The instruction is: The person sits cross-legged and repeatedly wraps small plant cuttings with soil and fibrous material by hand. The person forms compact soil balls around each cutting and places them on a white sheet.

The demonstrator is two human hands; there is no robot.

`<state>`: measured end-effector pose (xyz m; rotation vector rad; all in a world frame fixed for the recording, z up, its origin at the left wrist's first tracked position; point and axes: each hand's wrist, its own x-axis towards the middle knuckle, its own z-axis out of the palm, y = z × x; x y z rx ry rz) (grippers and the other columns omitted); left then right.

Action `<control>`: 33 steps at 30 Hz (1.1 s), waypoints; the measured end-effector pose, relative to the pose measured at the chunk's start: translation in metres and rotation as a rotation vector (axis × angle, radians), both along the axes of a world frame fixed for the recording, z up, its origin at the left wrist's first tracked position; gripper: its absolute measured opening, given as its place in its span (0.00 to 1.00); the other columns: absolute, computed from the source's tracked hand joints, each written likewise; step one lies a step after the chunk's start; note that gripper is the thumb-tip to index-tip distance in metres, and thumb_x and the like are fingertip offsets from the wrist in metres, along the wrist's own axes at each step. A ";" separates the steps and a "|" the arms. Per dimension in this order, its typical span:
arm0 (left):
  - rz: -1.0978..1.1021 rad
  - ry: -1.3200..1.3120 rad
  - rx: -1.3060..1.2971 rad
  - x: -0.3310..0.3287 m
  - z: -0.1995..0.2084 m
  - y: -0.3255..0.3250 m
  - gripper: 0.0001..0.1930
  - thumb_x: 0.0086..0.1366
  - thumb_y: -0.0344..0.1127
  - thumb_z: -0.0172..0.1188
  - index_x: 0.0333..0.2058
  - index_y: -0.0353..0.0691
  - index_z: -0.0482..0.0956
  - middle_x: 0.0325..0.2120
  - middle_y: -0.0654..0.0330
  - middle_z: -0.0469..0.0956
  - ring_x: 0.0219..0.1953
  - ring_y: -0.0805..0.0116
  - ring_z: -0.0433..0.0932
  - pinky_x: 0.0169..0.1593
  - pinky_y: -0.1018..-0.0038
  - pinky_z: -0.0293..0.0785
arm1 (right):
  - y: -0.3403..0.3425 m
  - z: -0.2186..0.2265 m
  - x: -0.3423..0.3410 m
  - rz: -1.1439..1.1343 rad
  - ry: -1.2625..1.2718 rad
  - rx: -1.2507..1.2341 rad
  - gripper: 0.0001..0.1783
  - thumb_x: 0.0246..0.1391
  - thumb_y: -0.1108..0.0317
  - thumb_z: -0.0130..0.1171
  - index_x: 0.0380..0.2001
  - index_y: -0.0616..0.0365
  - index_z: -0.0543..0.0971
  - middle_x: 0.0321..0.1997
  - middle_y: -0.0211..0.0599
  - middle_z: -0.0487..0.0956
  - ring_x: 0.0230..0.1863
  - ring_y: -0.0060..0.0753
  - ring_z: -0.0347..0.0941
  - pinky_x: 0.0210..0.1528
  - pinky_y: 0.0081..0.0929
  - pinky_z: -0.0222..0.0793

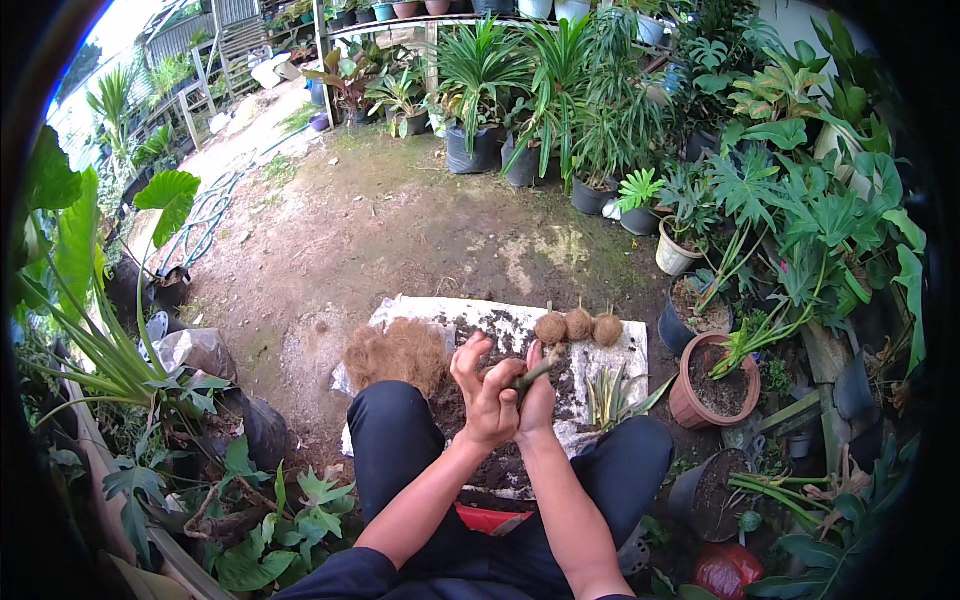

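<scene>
Between half-curled hands (487,405) (537,408), a greenish piece (534,374)

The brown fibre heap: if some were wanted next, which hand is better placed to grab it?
Probably the left hand: it is nearer the fibre heap, which lies to the person's left. The right hand is farther off, nearer the fibre balls. Both meet at a greenish piece.

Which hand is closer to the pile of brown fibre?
The left. The left hand is just to the right of the fibre pile and slightly nearer the body; the right hand is farther to the right of it.
</scene>
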<state>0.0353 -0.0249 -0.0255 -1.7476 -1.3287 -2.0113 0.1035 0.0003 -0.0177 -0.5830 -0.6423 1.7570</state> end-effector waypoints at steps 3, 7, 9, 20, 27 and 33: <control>-0.051 0.046 -0.019 0.000 -0.001 0.000 0.23 0.74 0.51 0.39 0.44 0.38 0.76 0.55 0.47 0.61 0.63 0.43 0.58 0.63 0.49 0.54 | 0.001 0.003 0.006 0.007 -0.105 0.014 0.22 0.69 0.48 0.43 0.26 0.49 0.74 0.18 0.22 0.68 0.20 0.18 0.64 0.25 0.21 0.64; -0.098 0.041 -0.126 0.001 0.004 -0.001 0.23 0.74 0.49 0.39 0.44 0.33 0.75 0.55 0.44 0.61 0.64 0.43 0.58 0.64 0.52 0.56 | 0.004 0.009 0.009 -0.055 -0.146 0.041 0.26 0.69 0.47 0.40 0.30 0.55 0.76 0.23 0.30 0.75 0.27 0.23 0.73 0.35 0.22 0.71; -0.101 0.037 -0.211 0.003 0.009 0.000 0.22 0.74 0.47 0.40 0.43 0.32 0.75 0.54 0.44 0.63 0.63 0.43 0.60 0.64 0.52 0.57 | 0.005 0.013 0.004 -0.065 0.013 -0.064 0.27 0.70 0.46 0.38 0.31 0.57 0.76 0.26 0.33 0.77 0.31 0.25 0.75 0.39 0.22 0.73; -0.602 -1.205 -0.339 -0.013 0.020 0.001 0.04 0.64 0.28 0.61 0.35 0.33 0.79 0.26 0.62 0.79 0.25 0.82 0.74 0.30 0.82 0.70 | 0.001 0.015 -0.003 -0.187 -0.760 0.644 0.34 0.70 0.44 0.30 0.58 0.64 0.68 0.58 0.52 0.71 0.66 0.49 0.61 0.68 0.38 0.52; -0.664 -1.082 -0.525 -0.017 0.013 0.002 0.08 0.60 0.26 0.63 0.38 0.31 0.79 0.28 0.62 0.80 0.27 0.80 0.76 0.31 0.82 0.72 | -0.002 0.008 -0.007 -0.095 -0.604 0.538 0.31 0.71 0.49 0.30 0.50 0.66 0.73 0.47 0.43 0.78 0.50 0.37 0.74 0.57 0.29 0.65; -0.406 -0.434 -0.493 -0.013 0.015 -0.004 0.19 0.70 0.47 0.50 0.43 0.35 0.77 0.45 0.52 0.73 0.51 0.62 0.70 0.55 0.66 0.64 | 0.005 0.005 -0.010 -0.043 -0.242 0.468 0.38 0.70 0.42 0.26 0.53 0.67 0.73 0.53 0.47 0.77 0.53 0.33 0.73 0.60 0.31 0.63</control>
